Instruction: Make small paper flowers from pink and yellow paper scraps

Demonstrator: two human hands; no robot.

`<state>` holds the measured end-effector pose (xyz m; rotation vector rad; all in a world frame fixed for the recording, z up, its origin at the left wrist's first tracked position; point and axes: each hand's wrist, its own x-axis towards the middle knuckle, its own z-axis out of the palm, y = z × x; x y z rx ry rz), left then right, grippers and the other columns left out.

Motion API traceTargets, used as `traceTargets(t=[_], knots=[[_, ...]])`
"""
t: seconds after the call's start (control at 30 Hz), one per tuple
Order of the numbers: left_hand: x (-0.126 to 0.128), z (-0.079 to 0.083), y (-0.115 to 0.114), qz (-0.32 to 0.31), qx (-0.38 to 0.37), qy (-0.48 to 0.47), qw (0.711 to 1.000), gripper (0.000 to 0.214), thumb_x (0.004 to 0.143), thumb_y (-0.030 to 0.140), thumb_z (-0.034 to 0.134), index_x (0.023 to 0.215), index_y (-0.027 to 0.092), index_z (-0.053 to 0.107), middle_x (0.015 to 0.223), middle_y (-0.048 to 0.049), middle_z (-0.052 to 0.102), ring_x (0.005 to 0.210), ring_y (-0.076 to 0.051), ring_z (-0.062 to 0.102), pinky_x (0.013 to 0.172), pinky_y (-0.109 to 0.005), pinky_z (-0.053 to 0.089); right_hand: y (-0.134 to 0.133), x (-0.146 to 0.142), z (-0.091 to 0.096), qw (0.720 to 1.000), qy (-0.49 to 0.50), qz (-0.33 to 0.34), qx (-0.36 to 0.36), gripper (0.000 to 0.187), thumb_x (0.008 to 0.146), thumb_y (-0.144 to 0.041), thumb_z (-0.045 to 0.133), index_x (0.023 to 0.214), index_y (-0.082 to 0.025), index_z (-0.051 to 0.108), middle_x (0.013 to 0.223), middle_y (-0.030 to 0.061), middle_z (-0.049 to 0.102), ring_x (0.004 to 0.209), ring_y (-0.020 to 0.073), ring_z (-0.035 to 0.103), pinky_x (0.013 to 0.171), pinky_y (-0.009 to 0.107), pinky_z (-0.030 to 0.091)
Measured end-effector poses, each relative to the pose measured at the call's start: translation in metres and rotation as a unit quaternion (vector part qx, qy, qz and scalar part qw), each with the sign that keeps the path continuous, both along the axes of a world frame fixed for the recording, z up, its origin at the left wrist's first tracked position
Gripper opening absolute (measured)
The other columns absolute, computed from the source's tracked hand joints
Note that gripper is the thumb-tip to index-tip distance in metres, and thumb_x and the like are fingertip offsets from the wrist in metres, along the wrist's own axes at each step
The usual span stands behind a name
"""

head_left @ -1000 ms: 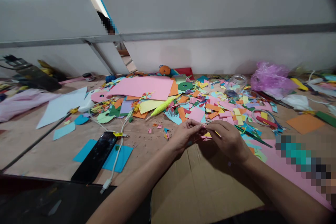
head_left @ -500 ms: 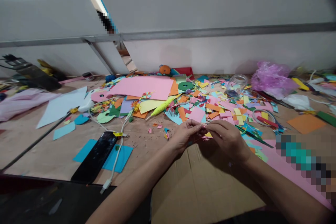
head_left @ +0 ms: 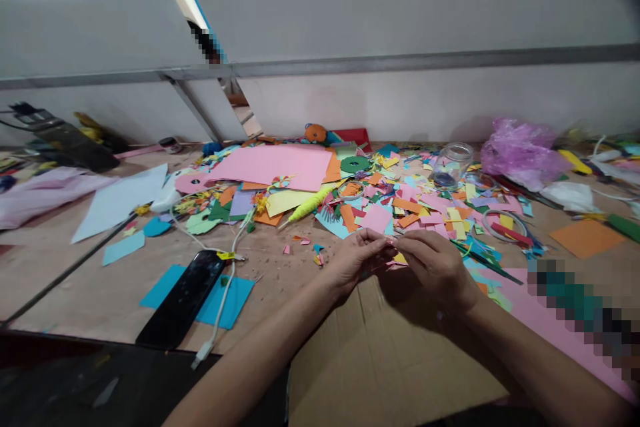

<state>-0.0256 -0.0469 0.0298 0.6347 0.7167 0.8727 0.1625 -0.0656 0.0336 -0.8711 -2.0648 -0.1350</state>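
Observation:
Over the near edge of the paper scraps, my left hand (head_left: 359, 257) and my right hand (head_left: 437, 267) meet fingertip to fingertip. Both are closed in a pinch on a small pink piece (head_left: 391, 241), which looks like paper; the fingers cover most of it. A sheet of brown cardboard (head_left: 390, 360) lies beneath my hands and forearms. Just beyond the fingers spreads a heap of cut coloured paper scraps (head_left: 430, 201). A dark, slim pointed tool (head_left: 493, 265), its kind unclear, lies to the right of my right hand.
At left, a black phone (head_left: 183, 300) rests on blue paper (head_left: 233, 303) beside a white cable (head_left: 226, 293). Pink sheets (head_left: 285, 163) and a yellow-green thread spool (head_left: 310, 203) lie behind. A glass jar (head_left: 453, 163) and purple plastic bag (head_left: 517, 150) stand near the partition (head_left: 425, 100).
The view has shifted very slightly. My hands keep nearly the same place and the same pinch, with the fingertips together.

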Motion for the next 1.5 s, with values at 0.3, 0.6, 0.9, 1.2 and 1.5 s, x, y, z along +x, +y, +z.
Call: traceTargets(t=[0.3, 0.6, 0.9, 1.2, 1.5], knots=[[-0.0005, -0.0004, 0.0002, 0.004, 0.006, -0.004, 1.0, 0.041, 0.062, 0.033, 0.092, 0.083, 0.012, 0.064, 0.079, -0.0058, 0.073, 0.073, -0.013, 0.07, 0.074, -0.025, 0.057, -0.0003, -0.0001, 0.0015, 0.999, 0.017, 0.009, -0.026, 0.023, 0.095, -0.009, 0.058, 0.105, -0.021, 0.074, 0.097, 0.0091, 0.076, 0.087, 0.0216, 0.071, 0.074, 0.036, 0.06], [0.0014, 0.0016, -0.0019, 0.008, 0.002, -0.019, 1.0, 0.039, 0.063, 0.032, 0.091, 0.082, 0.012, 0.063, 0.078, -0.0068, 0.073, 0.071, -0.014, 0.07, 0.07, -0.026, 0.057, -0.0003, 0.0028, -0.0032, 1.0, 0.016, 0.0, -0.006, 0.021, 0.093, -0.008, 0.06, 0.106, -0.02, 0.072, 0.099, 0.0096, 0.075, 0.089, 0.0216, 0.07, 0.077, 0.035, 0.059], [-0.0008, -0.0067, 0.0008, -0.001, 0.014, -0.005, 1.0, 0.038, 0.066, 0.033, 0.089, 0.086, 0.013, 0.064, 0.084, -0.0069, 0.074, 0.078, -0.014, 0.072, 0.077, -0.026, 0.057, 0.0002, 0.0014, -0.0007, 0.995, 0.055, 0.027, -0.083, 0.016, 0.095, -0.01, 0.06, 0.102, -0.022, 0.069, 0.093, 0.0058, 0.073, 0.087, 0.0185, 0.068, 0.078, 0.032, 0.056], [-0.0021, -0.0058, 0.0023, -0.009, 0.019, 0.0, 1.0, 0.04, 0.063, 0.033, 0.091, 0.084, 0.012, 0.063, 0.081, -0.0056, 0.073, 0.076, -0.014, 0.072, 0.078, -0.027, 0.056, 0.0025, 0.0058, -0.0059, 0.987, 0.046, 0.039, -0.148, 0.015, 0.097, -0.014, 0.059, 0.106, -0.025, 0.067, 0.097, 0.0041, 0.071, 0.091, 0.0187, 0.066, 0.08, 0.033, 0.054], [-0.0039, -0.0057, 0.0027, -0.004, 0.074, 0.015, 0.997, 0.039, 0.066, 0.036, 0.089, 0.083, 0.011, 0.064, 0.081, -0.0056, 0.072, 0.075, -0.013, 0.069, 0.076, -0.026, 0.054, 0.0025, 0.0068, -0.0053, 0.984, 0.033, 0.03, -0.171, 0.011, 0.098, -0.021, 0.059, 0.103, -0.024, 0.068, 0.093, 0.0039, 0.071, 0.087, 0.0194, 0.067, 0.077, 0.034, 0.052]])
